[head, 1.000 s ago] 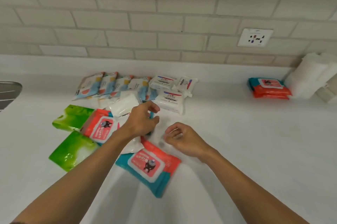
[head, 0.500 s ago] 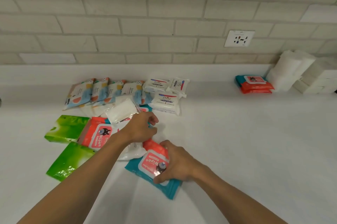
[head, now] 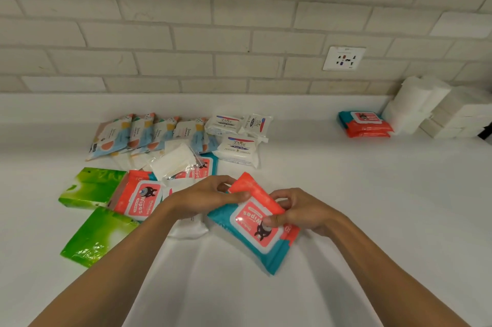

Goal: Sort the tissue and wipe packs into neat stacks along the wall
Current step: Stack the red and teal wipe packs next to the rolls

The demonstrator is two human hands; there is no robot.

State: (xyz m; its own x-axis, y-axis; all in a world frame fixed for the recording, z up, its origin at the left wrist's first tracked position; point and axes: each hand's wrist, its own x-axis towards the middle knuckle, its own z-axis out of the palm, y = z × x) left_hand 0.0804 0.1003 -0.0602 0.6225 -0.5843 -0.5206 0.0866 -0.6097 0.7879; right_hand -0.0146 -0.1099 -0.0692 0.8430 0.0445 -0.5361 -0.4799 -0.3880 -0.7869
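Well, green packs (head: 93,188) lie at nine o'clock; mid-counter, the left hand (head: 205,197) pinches the wipes pack (head: 269,252), the right hand (head: 300,213) grips its lid (head: 250,220); a matching stack (head: 364,125) sits at two o'clock by the wall (head: 186,34).

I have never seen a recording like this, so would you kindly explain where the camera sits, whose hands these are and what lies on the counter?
There is no machine here: a person wears one wide-angle camera on the head, so the picture looks forward and down along their own bare arms. The left hand and the right hand both grip one red-and-teal wipes pack over the white counter. To the left lie two green tissue packs, a second wipes pack and clear-wrapped white tissues. Behind those are a row of blue-and-orange packs and three white Dove packs. Far right, against the brick wall, a stack of matching wipes packs sits beside what look like white paper rolls.
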